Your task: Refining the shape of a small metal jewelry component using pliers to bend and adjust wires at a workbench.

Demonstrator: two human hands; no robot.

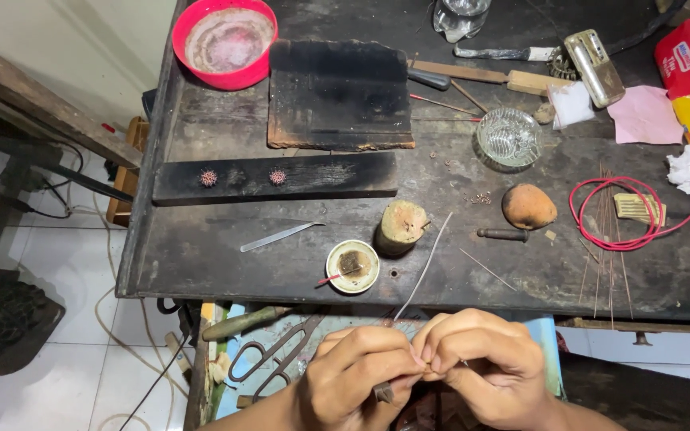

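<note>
Hands meet below the desk's (201, 263) near edge: left hand (353, 375) and right hand (481, 363) each pinch one thin wire (425, 267) closed-fingered.

Both hands (429, 363) on thin wire (423, 271)

Both hands, left hand (353, 375) and right hand (485, 369), sit together below the bench (201, 255) edge, over an open drawer crowded with scissors (273, 359); straight ahead a small round tin (352, 266), a wooden stump (400, 227) and a long thin wire (425, 267) stand in the way; left of the tin, past the flat metal file (279, 235), the bench front lies bare; to the right, thin rods (604, 239) and a red wire loop (620, 215) clutter the surface; the black wooden bar (337, 175) blocks reach further back.
</note>
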